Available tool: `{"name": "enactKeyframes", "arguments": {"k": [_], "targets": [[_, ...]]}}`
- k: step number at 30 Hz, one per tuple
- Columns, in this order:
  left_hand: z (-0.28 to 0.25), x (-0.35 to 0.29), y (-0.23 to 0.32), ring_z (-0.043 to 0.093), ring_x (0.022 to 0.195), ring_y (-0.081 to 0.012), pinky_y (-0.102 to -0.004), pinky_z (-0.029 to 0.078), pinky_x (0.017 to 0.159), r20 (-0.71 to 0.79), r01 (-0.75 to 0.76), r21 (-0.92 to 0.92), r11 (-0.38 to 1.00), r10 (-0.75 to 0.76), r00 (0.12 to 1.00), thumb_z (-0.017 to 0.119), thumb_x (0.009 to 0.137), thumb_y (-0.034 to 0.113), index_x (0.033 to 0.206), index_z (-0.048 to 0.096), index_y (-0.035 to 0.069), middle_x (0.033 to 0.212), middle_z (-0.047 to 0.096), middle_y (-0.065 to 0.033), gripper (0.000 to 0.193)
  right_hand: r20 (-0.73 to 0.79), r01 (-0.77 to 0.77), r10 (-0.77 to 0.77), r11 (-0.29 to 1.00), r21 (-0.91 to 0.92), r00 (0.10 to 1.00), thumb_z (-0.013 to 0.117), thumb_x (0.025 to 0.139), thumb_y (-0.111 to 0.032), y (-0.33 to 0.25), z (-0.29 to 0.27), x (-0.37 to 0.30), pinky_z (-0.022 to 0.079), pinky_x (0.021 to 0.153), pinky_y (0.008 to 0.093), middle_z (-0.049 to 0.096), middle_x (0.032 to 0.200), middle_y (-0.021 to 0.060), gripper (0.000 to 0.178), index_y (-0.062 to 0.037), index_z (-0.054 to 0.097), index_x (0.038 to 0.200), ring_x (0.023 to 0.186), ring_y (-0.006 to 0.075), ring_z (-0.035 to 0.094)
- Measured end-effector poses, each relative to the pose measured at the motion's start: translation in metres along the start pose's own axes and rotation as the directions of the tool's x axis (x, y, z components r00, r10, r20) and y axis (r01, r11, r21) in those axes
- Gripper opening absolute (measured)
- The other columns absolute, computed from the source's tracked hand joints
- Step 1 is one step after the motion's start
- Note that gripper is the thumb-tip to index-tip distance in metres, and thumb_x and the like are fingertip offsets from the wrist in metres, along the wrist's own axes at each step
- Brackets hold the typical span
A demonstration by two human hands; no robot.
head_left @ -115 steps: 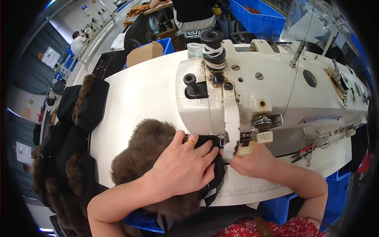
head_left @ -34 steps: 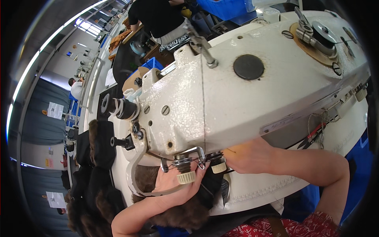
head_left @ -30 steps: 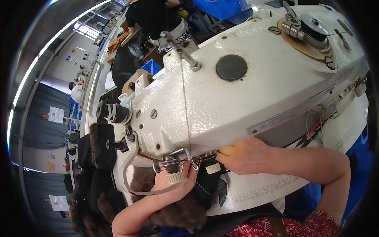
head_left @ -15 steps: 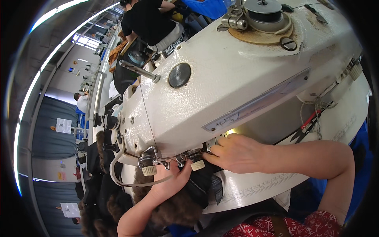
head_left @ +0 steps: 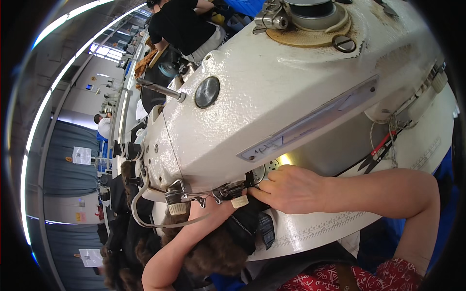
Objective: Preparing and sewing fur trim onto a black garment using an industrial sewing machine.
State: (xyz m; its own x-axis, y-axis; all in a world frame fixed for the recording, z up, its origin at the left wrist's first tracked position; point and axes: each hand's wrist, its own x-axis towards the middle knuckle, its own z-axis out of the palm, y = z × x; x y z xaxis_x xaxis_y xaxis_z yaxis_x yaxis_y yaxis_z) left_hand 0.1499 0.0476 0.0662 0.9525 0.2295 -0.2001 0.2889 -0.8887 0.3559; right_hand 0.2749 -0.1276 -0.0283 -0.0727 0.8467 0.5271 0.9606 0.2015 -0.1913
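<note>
A white sewing machine [head_left: 291, 97] looms over the white tabletop [head_left: 315, 230], and beneath its needle end, at lower centre, sits the black garment piece with brown fur [head_left: 213, 257]! It's bunched, so I can't call its full long axis; the visible stretch runs from the lower edge up toward the needle area. The right hand [head_left: 293, 190] curls its fingers beside the black cloth, grip unclear; the left hand [head_left: 217, 209] ducks behind the tension knobs [head_left: 177, 208], its hold hidden. Along the cloth, a zipper [head_left: 240, 224] slants down rightward; beside it, a dark tag [head_left: 266, 230] points downward.
</note>
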Motion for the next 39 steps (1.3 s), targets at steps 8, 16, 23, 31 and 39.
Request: {"name": "enactKeyframes", "arguments": {"k": [8, 16, 23, 31, 39], "targets": [[0.004, -0.003, 0.003, 0.064, 0.078, -0.0116, -0.0281, 0.050, 0.071, -0.081, -0.015, -0.075, 0.997, 0.009, 0.997, 0.067, 0.083, 0.012, 0.086, 0.065, 0.007, 0.080, 0.066, 0.0008, 0.007, 0.043, -0.052, 0.053, 0.998, -0.024, 0.998, 0.057, 0.084, -0.013, -0.005, -0.003, 0.006, 0.049, 0.055, 0.0323, 0.064, 0.075, 0.0049, 0.026, -0.0009, 0.066, 0.105, 0.069, 0.0195, 0.065], [-0.006, 0.004, 0.012, 0.066, 0.081, -0.0135, -0.0293, 0.051, 0.078, 0.011, 0.066, -0.146, 0.987, -0.066, 0.998, 0.069, 0.083, 0.012, 0.089, 0.069, 0.005, 0.086, 0.070, -0.0027, 0.009, 0.134, -0.061, 0.061, 0.998, 0.002, 0.989, 0.057, 0.081, -0.012, 0.001, 0.005, 0.009, 0.050, 0.053, 0.0357, 0.064, 0.077, 0.0079, 0.025, -0.0010, 0.064, 0.103, 0.065, 0.0235, 0.066], [-0.002, 0.003, 0.009, 0.067, 0.081, -0.0160, -0.0316, 0.052, 0.077, 0.030, 0.020, -0.251, 0.968, -0.013, 0.999, 0.070, 0.084, 0.016, 0.095, 0.069, 0.008, 0.088, 0.071, -0.0049, 0.014, -0.118, -0.153, 0.187, 0.956, 0.251, 0.975, 0.064, 0.076, -0.012, 0.001, -0.007, 0.009, 0.052, 0.060, 0.0372, 0.059, 0.077, 0.0052, 0.022, -0.0087, 0.061, 0.098, 0.080, 0.0226, 0.065], [-0.009, 0.005, -0.001, 0.066, 0.088, -0.0219, -0.0331, 0.052, 0.073, 0.127, 0.031, -0.065, 0.997, -0.023, 0.992, 0.065, 0.090, 0.026, 0.108, 0.067, 0.009, 0.099, 0.070, -0.0091, 0.024, 0.114, -0.222, 0.194, 0.919, 0.325, 0.974, 0.065, 0.076, -0.011, 0.009, -0.015, 0.010, 0.053, 0.063, 0.0389, 0.062, 0.087, 0.0043, 0.027, -0.0103, 0.059, 0.102, 0.081, 0.0233, 0.064], [-0.044, -0.020, 0.006, 0.068, 0.079, -0.0281, -0.0366, 0.053, 0.070, 0.065, -0.435, 0.251, 0.865, 0.433, 0.899, 0.072, 0.081, 0.054, 0.116, 0.065, 0.002, 0.095, 0.068, -0.0105, 0.063, 0.150, -0.040, 0.006, 0.974, 0.222, 0.989, 0.068, 0.075, -0.015, 0.011, -0.022, 0.003, 0.054, 0.062, 0.0345, 0.064, 0.079, 0.0054, 0.019, -0.0030, 0.061, 0.087, 0.075, 0.0225, 0.065]]}}
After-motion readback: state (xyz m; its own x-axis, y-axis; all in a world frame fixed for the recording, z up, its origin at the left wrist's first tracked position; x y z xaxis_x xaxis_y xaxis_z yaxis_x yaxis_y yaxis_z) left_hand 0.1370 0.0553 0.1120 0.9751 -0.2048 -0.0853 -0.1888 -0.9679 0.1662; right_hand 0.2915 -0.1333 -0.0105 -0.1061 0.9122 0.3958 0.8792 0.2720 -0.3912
